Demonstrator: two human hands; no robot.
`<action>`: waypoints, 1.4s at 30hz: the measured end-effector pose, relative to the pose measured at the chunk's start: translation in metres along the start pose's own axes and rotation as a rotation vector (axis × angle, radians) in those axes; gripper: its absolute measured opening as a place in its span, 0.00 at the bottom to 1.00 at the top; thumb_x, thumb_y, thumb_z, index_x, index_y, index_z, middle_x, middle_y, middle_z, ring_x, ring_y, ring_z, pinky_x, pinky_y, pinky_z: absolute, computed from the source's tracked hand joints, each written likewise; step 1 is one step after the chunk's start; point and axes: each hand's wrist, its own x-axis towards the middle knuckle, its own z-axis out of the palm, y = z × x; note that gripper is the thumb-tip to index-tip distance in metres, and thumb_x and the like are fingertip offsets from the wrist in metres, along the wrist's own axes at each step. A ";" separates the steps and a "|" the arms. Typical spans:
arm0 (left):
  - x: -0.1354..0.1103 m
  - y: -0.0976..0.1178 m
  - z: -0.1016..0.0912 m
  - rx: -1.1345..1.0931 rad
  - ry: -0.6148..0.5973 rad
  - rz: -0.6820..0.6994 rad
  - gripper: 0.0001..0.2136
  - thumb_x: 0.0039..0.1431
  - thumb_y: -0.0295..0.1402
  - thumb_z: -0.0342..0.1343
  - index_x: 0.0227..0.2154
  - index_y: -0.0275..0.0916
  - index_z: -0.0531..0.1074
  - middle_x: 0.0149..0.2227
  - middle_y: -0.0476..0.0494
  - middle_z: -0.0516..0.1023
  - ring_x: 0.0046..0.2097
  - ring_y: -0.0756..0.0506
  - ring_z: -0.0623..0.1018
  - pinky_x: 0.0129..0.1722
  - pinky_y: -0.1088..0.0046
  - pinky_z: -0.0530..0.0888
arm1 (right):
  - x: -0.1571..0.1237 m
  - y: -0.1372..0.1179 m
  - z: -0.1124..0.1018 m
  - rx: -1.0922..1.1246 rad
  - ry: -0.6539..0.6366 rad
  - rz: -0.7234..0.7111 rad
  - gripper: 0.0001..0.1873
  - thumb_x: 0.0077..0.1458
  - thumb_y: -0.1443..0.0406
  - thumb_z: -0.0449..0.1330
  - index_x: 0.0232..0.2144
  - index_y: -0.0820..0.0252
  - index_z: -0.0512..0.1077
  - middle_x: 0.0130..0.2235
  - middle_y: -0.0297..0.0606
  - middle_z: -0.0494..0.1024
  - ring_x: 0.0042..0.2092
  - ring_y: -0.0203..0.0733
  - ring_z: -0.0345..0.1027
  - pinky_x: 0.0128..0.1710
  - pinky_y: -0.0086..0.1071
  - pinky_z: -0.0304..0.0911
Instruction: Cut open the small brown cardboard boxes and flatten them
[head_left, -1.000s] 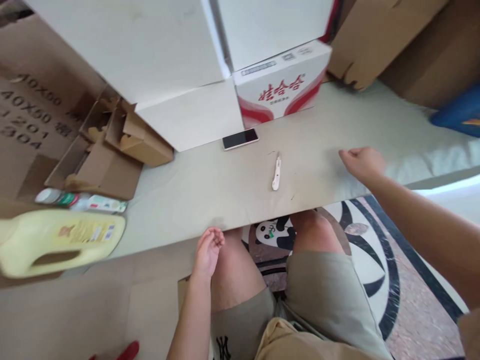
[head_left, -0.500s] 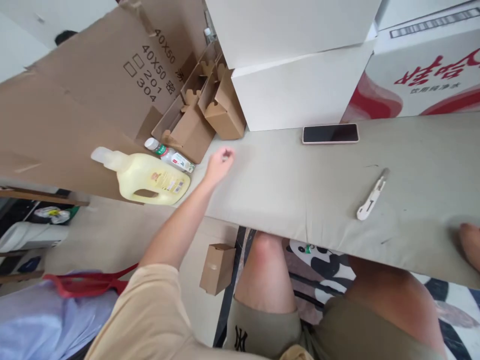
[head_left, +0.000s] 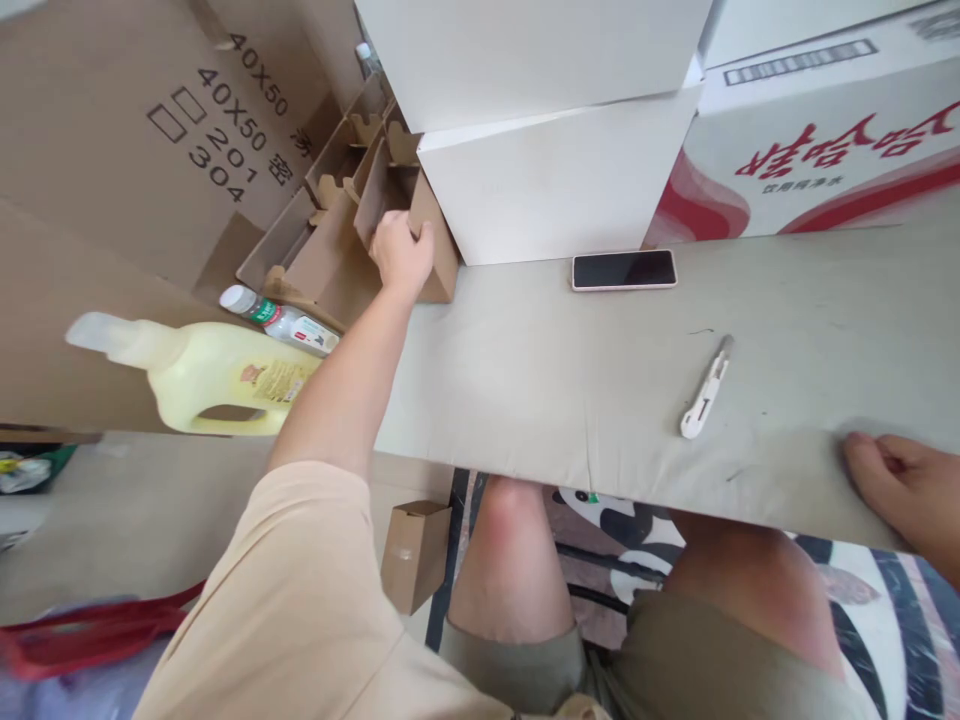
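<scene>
My left hand reaches to the back left of the table, its fingers curled over the near edge of an open brown cardboard box. The fingertips are hidden inside the box. More open brown boxes stand beside it on the left. My right hand rests at the table's right front, fingers curled in a loose fist with nothing seen in it. A white utility knife lies to the left of that hand. Farther back lies a phone, screen up.
A yellow liquid jug and a clear bottle lie at the table's left end, near my forearm. White cartons and a red-and-white carton line the back. A small brown box is below the table.
My left hand has moved farther back to the cardboard box and taken hold of its edge. My right hand has come farther into view as the camera view shifted.
</scene>
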 end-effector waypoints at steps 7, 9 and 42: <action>-0.158 -0.013 -0.091 -0.210 -0.126 0.312 0.13 0.62 0.43 0.53 0.36 0.38 0.74 0.43 0.37 0.79 0.48 0.38 0.79 0.52 0.56 0.73 | -0.003 -0.028 -0.019 0.036 -0.085 0.215 0.18 0.51 0.54 0.54 0.13 0.49 0.61 0.26 0.51 0.73 0.30 0.57 0.66 0.27 0.45 0.54; -0.205 -0.008 -0.112 -0.290 -0.202 0.484 0.14 0.62 0.45 0.53 0.32 0.39 0.74 0.46 0.37 0.80 0.54 0.36 0.76 0.58 0.51 0.70 | -0.015 -0.032 -0.016 0.130 0.026 0.148 0.13 0.49 0.56 0.54 0.17 0.49 0.60 0.28 0.52 0.75 0.35 0.59 0.70 0.30 0.46 0.59; -0.222 0.090 -0.130 0.099 -0.629 0.554 0.30 0.43 0.49 0.68 0.49 0.44 0.72 0.54 0.33 0.73 0.57 0.26 0.70 0.58 0.46 0.67 | -0.103 -0.226 -0.021 1.258 0.002 -0.331 0.23 0.62 0.54 0.53 0.55 0.56 0.67 0.60 0.47 0.73 0.60 0.52 0.69 0.56 0.49 0.67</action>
